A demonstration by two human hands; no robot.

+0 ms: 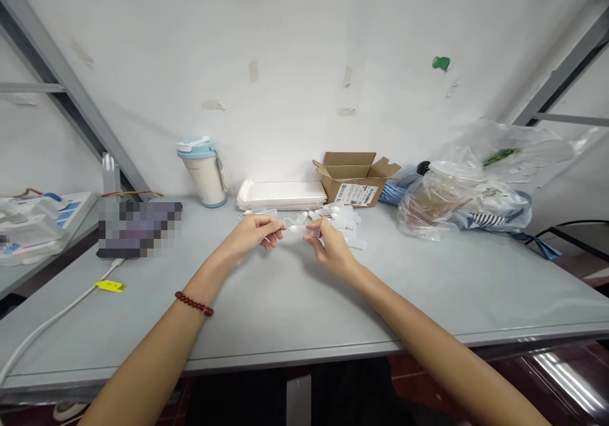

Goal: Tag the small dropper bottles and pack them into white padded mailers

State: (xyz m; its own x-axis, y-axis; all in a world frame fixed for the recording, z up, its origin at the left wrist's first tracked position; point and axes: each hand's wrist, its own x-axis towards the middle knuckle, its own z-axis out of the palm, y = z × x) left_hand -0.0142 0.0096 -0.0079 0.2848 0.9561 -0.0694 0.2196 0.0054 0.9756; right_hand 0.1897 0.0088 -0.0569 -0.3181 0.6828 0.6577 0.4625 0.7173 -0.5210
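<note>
My left grip (pixel 254 232) and right grip (pixel 328 245) are each pressed together on one small white plastic part (pixel 291 226). They pinch it by its ends just above the table (pixel 285 312), in front and left of the cardboard box (pixel 354 175). The box's one white label (pixel 356 193) has print too small for me to read. A loose heap of white parts (pixel 342 218) lies just before the box; I cannot count them. Left of the box sit one stack of white trays (pixel 280 194) and one blue-lidded tumbler (pixel 204 172). To the right lies one clear bag (pixel 476 185). Open table runs from my grips to the near edge.
</note>
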